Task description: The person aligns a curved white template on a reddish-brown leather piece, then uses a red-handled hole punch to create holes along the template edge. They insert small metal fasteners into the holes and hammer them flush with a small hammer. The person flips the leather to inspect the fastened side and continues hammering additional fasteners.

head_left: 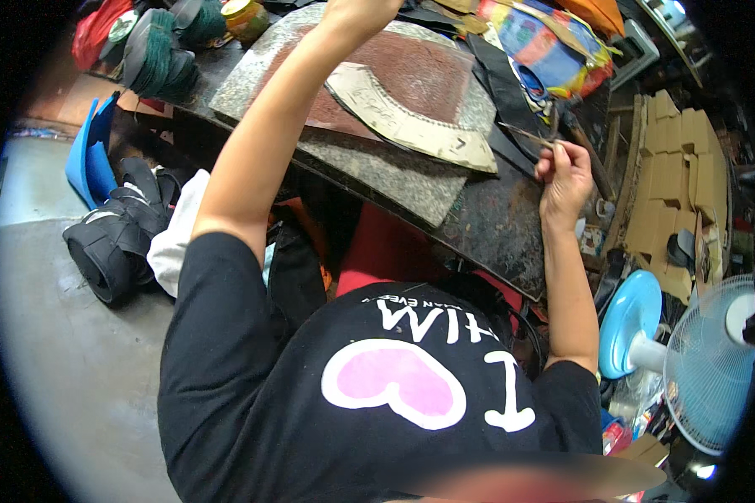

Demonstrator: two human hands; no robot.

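Observation:
My left hand [362, 12] reaches across the slab to the upper edge of the view, where its fingers are cut off. Between the fingertips of my right hand [567, 173] is a thin, dark pointed tool [528, 134], its tip toward the left. The exact kind of tool is unclear. A curved off-white pattern piece [419, 134], with a row of small holes along its inner edge, lies between my arms. Under it are a reddish-brown mat [432, 71] and a speckled grey stone slab [394, 180]. Black sheet material [503, 88] lies beside my right hand.
Spools of green cord [155, 54] and a yellow jar [245, 18] stand at the far left. A colourful bag [545, 46] sits far right. Brown cartons [675, 168] and a fan [709, 360] are at the right; black rolled strips [109, 243] lie on the left.

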